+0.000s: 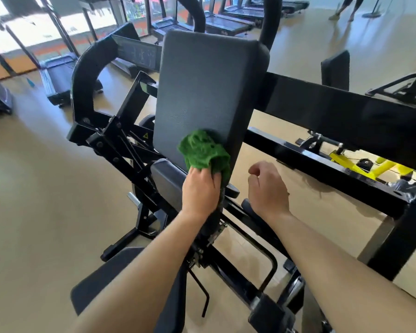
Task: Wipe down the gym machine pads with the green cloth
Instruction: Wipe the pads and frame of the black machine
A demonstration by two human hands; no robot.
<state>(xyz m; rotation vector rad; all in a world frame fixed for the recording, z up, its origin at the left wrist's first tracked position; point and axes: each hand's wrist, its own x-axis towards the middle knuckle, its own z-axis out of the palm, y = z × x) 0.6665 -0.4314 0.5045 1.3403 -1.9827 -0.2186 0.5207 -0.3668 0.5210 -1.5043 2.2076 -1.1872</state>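
big black back pad stands upright mid-scene on the machine frame. your left hand is clamped on the green cloth, bunched against the pad's lower right edge. your right hand hovers just right, loosely curled, empty.

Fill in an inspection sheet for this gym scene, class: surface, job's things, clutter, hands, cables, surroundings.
Surface: tall black back pad, upright, slightly tilted.
Job's things: green cloth, bunched, pressed on the back pad's lower right edge; smaller seat pad below.
Clutter: nothing seen.
Hands: left hand grips the cloth; right hand loosely curled, empty, off the machine.
Cables: nothing seen.
Surroundings: treadmills by the windows; yellow frame behind the black beam; tan floor.
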